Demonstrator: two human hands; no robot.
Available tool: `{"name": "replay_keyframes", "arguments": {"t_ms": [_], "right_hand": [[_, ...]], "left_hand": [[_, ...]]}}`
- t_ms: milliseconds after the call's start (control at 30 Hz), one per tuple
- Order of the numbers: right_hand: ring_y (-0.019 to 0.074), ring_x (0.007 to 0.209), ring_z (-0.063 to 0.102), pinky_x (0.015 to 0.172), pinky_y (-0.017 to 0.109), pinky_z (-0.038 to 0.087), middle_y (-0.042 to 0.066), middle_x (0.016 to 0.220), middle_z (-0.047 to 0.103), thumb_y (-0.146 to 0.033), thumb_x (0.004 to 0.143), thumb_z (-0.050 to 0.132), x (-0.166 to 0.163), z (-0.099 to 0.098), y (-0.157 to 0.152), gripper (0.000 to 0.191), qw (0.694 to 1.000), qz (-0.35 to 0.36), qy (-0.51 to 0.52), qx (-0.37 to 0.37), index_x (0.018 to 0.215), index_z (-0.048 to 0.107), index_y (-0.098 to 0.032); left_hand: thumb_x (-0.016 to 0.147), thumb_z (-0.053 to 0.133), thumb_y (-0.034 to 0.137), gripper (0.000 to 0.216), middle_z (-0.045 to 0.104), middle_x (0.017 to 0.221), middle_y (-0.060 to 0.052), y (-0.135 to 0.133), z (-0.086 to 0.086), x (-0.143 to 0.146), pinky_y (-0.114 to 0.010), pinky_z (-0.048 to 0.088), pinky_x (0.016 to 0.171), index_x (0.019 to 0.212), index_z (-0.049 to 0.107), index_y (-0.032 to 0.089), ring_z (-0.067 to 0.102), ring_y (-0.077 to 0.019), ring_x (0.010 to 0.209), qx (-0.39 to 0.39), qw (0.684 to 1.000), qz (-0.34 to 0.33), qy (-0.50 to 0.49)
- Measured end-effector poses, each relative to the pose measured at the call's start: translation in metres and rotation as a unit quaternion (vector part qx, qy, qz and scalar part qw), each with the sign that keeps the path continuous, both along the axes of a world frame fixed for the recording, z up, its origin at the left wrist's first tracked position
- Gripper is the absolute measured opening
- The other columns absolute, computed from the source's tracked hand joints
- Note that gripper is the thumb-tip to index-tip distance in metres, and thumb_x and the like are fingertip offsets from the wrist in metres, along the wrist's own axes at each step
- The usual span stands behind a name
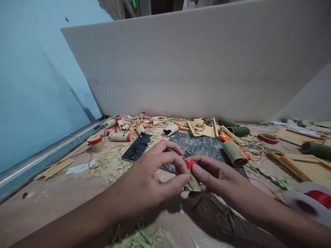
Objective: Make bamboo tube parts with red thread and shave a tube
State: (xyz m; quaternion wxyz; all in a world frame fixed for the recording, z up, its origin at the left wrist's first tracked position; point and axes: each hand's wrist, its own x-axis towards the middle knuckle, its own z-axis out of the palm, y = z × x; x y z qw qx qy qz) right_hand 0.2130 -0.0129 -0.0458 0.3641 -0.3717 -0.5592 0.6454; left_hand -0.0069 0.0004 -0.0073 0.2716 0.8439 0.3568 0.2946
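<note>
Both of my hands meet over the workbench around one small bamboo piece (pixel 192 181) with a red band at its top. My left hand (pixel 152 172) pinches it with thumb and fingers from the left. My right hand (pixel 214 175) grips it from the right, thumb on the red band. The piece is held a little above the table, just in front of a dark cutting mat (pixel 199 144). Much of the piece is hidden by my fingers.
Several finished bamboo pieces with red bands (pixel 121 129) lie at the back left beside a black phone (pixel 137 147). Green bamboo tubes (pixel 238 131), an orange knife (pixel 227 138), wood boards (pixel 305 165) and a red thread spool (pixel 315 198) lie at the right. Shavings cover the table. A white board (pixel 196 65) walls the back.
</note>
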Motion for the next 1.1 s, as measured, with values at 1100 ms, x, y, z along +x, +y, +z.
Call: {"name": "replay_keyframes", "arguments": {"t_ms": [1100], "right_hand": [[0.0213, 0.101, 0.063, 0.077, 0.028, 0.053, 0.003, 0.109, 0.073, -0.057, 0.094, 0.072, 0.0029, -0.0023, -0.0002, 0.038, 0.995, 0.007, -0.074, 0.066, 0.117, 0.072, -0.026]], "left_hand": [[0.095, 0.069, 0.019, 0.008, 0.066, 0.111, 0.003, -0.0003, 0.0018, 0.0010, -0.023, 0.047, 0.086, 0.088, 0.069, 0.023, 0.062, -0.0128, 0.100, -0.014, 0.999, -0.048, 0.001]]}}
